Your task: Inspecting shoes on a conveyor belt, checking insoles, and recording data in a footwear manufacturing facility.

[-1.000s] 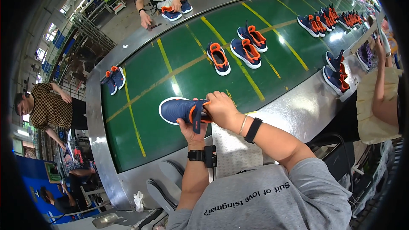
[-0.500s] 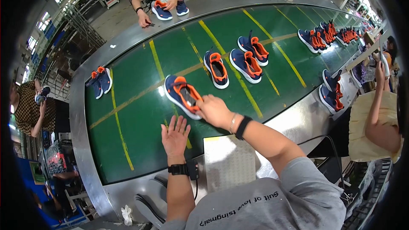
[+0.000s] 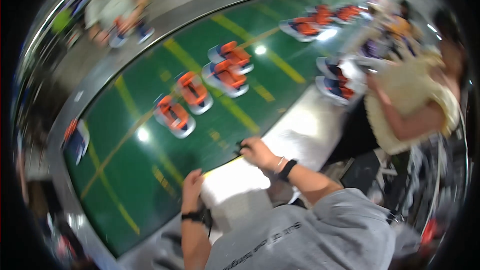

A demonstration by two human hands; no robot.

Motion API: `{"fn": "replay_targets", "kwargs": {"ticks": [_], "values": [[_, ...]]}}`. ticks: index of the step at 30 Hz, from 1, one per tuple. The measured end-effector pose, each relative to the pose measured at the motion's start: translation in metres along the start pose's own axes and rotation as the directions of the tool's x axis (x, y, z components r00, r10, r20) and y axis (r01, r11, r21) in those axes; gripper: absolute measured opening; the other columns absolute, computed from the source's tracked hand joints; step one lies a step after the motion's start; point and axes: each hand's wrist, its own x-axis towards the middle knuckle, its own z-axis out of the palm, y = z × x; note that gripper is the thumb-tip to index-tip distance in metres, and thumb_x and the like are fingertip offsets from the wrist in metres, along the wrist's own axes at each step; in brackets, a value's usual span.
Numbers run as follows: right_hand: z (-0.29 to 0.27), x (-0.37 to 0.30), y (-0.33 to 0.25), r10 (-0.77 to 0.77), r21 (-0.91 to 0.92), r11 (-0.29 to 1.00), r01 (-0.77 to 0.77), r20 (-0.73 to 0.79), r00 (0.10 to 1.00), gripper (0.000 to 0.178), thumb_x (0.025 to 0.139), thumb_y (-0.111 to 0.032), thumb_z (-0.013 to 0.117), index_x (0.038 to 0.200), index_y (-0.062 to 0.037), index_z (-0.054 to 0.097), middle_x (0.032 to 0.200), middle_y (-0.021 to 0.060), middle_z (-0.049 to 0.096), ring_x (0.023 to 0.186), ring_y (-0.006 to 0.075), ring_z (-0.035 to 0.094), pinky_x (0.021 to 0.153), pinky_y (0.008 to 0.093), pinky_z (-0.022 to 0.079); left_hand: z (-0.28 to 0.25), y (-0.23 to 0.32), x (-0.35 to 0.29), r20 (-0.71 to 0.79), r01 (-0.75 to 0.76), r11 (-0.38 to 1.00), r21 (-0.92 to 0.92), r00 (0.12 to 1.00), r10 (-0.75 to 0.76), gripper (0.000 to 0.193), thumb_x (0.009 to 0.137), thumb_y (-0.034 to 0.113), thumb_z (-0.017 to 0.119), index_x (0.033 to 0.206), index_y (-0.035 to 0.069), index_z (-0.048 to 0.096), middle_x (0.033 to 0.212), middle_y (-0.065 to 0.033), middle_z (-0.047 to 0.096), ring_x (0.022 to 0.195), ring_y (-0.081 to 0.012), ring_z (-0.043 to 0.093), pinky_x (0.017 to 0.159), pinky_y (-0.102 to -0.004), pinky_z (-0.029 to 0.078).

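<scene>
The released shoe [image 3: 175, 116] has moved to the belt [image 3: 135, 170], ten o'clock of the right hand [image 3: 257, 152], which grips a dark object [image 3: 241, 146]; left hand [image 3: 192, 186] too blurred to tell.

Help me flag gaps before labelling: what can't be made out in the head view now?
Dark thing by the right hand, head view: motion blur hides what it is.
Left hand, head view: blur and curled fingers hide whether it holds anything.
Farthest shoes, head view: too small and blurred to count.
Person at top left, head view: top edge crops the head; blur hides the grip.
</scene>
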Motion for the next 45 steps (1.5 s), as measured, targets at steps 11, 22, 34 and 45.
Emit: {"fn": "replay_targets", "kwargs": {"ticks": [11,22,34,45], "values": [[-0.036,-0.136,0.032,-0.012,-0.236,0.972,0.013,0.006,1.0,0.037,0.076,-0.021,0.06,0.105,0.0005,0.052,0.118,0.0222,0.045,0.112,0.0358,0.042,0.094,0.0412,0.035,0.028,0.072,-0.047,-0.097,0.011,0.996,0.087,0.995,-0.003,0.015,0.075,0.002,0.06,0.089,-0.002,0.06,0.081,-0.003,0.058,0.075,-0.009,0.051,0.067,-0.022,0.041],[-0.052,-0.104,-0.039,-0.193,-0.003,0.981,0.193,-0.005,0.981,0.055,0.075,-0.025,0.064,0.119,-0.0024,0.042,0.121,0.0206,0.043,0.114,0.0358,0.04,0.097,0.0426,0.031,0.038,0.142,-0.126,-0.083,-0.146,0.908,0.393,0.978,0.193,0.029,0.083,0.019,0.053,0.101,-0.004,0.055,0.085,-0.0111,0.057,0.077,-0.0195,0.05,0.072,-0.0319,0.042],[-0.027,-0.083,-0.089,-0.432,0.094,0.902,0.422,0.248,0.867,0.033,0.076,-0.017,0.061,0.106,-0.0054,0.055,0.098,0.0135,0.058,0.1,0.0302,0.049,0.091,0.0399,0.032,0.017,0.137,-0.156,-0.02,-0.179,0.947,0.266,0.981,0.191,0.023,0.082,0.019,0.055,0.094,-0.001,0.058,0.085,-0.005,0.057,0.079,-0.015,0.049,0.073,-0.0287,0.042],[-0.023,-0.082,-0.099,-0.471,0.161,0.882,0.443,0.281,0.836,0.018,0.079,-0.021,0.057,0.083,-0.006,0.064,0.081,0.0098,0.059,0.087,0.0277,0.053,0.08,0.0387,0.038,0.021,0.155,-0.169,-0.009,-0.063,0.984,0.164,0.998,0.066,0.017,0.08,0.01,0.06,0.093,0.0,0.059,0.078,-0.0007,0.055,0.071,-0.0111,0.048,0.065,-0.0244,0.041]]}}
